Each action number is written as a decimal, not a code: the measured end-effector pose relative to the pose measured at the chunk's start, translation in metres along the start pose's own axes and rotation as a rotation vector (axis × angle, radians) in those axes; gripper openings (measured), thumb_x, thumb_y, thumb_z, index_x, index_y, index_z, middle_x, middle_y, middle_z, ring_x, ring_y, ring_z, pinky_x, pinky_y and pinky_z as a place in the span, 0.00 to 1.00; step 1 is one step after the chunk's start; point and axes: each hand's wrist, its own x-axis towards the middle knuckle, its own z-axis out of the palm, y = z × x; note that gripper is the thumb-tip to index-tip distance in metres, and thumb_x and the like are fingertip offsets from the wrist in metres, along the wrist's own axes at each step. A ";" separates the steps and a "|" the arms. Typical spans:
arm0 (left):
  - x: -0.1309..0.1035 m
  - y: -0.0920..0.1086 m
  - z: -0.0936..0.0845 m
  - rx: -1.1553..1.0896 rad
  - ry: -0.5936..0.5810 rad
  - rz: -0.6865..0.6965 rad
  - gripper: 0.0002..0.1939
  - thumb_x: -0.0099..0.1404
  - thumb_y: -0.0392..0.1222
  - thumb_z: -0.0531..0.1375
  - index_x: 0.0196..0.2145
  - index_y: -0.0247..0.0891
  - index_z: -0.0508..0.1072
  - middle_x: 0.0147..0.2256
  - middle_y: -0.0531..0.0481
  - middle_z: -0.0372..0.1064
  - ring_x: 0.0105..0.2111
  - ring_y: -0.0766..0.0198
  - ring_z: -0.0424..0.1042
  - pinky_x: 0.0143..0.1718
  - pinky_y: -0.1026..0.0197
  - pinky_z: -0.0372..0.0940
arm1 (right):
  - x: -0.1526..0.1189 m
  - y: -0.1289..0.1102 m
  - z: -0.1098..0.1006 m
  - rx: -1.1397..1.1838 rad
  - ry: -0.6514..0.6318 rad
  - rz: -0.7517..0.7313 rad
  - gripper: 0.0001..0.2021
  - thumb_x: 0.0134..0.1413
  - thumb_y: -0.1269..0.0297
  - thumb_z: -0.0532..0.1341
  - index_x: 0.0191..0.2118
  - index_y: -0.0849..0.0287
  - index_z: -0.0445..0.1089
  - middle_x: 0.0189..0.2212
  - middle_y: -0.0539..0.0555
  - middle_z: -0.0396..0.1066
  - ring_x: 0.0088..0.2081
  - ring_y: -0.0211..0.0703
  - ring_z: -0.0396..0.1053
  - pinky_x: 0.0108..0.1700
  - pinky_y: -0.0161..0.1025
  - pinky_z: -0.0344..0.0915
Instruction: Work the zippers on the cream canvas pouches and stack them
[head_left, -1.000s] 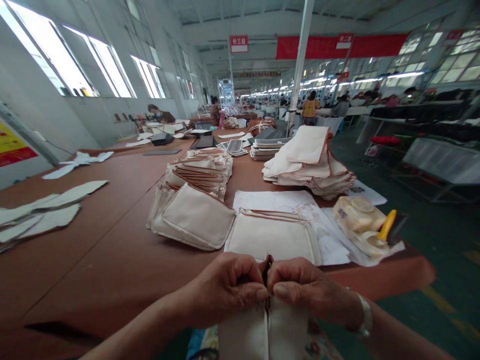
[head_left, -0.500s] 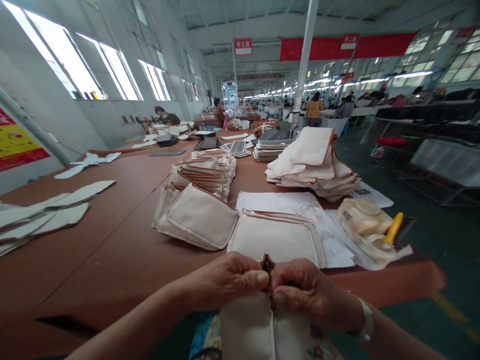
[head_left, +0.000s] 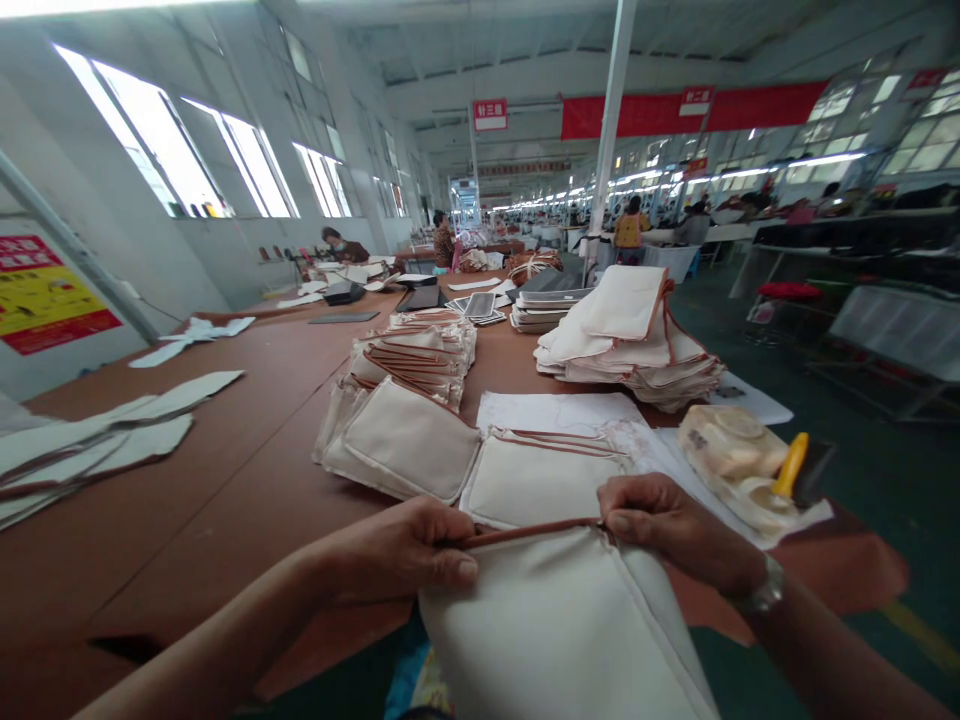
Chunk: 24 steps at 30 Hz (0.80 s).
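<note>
A cream fabric pouch (head_left: pixel 555 620) with a brown-trimmed top edge hangs between my hands at the front of the table. My left hand (head_left: pixel 427 548) pinches the left end of that brown edge, thumb on the near side. The right end is gripped by my right hand (head_left: pixel 660 520), its fingers curled in, with a silvery band on the wrist. Just beyond lies a similar pouch stack (head_left: pixel 544 480), brown edges facing away. To its left, several more cream pouches (head_left: pixel 412 440) lean on one another in a row.
A tall pile of cream panels (head_left: pixel 622 330) stands farther back on the brown table (head_left: pixel 247 480). At right sit a plastic-wrapped container (head_left: pixel 731 445) and a yellow-handled tool (head_left: pixel 791 465). Pale cut pieces (head_left: pixel 112 430) lie left. Other people work in the background.
My hands have moved apart, the right one rightward and up. The pouch has turned from its narrow, seamed side to its broad face, with the brown edge stretched between my hands.
</note>
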 end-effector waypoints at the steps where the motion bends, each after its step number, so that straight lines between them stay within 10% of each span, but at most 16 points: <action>1: 0.002 0.002 0.000 0.042 0.018 0.003 0.26 0.61 0.61 0.61 0.39 0.31 0.73 0.28 0.54 0.59 0.27 0.68 0.55 0.26 0.69 0.50 | 0.003 -0.003 -0.006 -0.086 -0.045 -0.004 0.15 0.56 0.53 0.64 0.30 0.62 0.71 0.26 0.49 0.64 0.28 0.36 0.59 0.31 0.34 0.56; 5: 0.023 0.027 0.020 0.222 0.079 0.141 0.21 0.62 0.55 0.62 0.25 0.33 0.65 0.23 0.58 0.49 0.24 0.71 0.49 0.22 0.68 0.46 | 0.021 -0.029 0.009 -0.276 -0.150 -0.149 0.21 0.55 0.49 0.64 0.48 0.59 0.72 0.48 0.58 0.67 0.48 0.48 0.64 0.50 0.41 0.61; 9: 0.032 0.039 0.023 0.224 0.030 0.150 0.22 0.62 0.54 0.61 0.22 0.34 0.64 0.21 0.57 0.49 0.23 0.72 0.48 0.21 0.69 0.46 | 0.035 -0.035 0.045 -0.387 -0.248 -0.237 0.21 0.46 0.46 0.69 0.32 0.61 0.72 0.31 0.52 0.68 0.34 0.42 0.64 0.39 0.37 0.61; 14: 0.007 0.001 -0.013 0.002 -0.135 -0.138 0.24 0.60 0.62 0.61 0.31 0.34 0.73 0.20 0.56 0.57 0.18 0.71 0.52 0.19 0.69 0.49 | 0.029 -0.016 0.053 -0.235 -0.348 -0.173 0.14 0.53 0.55 0.67 0.29 0.63 0.71 0.28 0.52 0.66 0.32 0.40 0.63 0.35 0.35 0.59; 19: -0.009 -0.042 -0.030 -0.191 -0.191 -0.087 0.26 0.53 0.58 0.69 0.39 0.32 0.77 0.29 0.53 0.71 0.28 0.67 0.66 0.35 0.66 0.64 | 0.021 -0.020 0.041 0.112 -0.242 -0.029 0.12 0.55 0.60 0.65 0.40 0.65 0.75 0.37 0.57 0.70 0.38 0.46 0.66 0.40 0.38 0.60; 24: -0.021 -0.038 -0.039 -0.307 -0.057 0.014 0.25 0.50 0.47 0.73 0.42 0.32 0.76 0.38 0.47 0.74 0.36 0.63 0.70 0.41 0.64 0.65 | 0.022 -0.004 0.028 0.211 -0.014 -0.005 0.11 0.49 0.60 0.64 0.36 0.63 0.76 0.34 0.55 0.69 0.37 0.46 0.66 0.38 0.39 0.61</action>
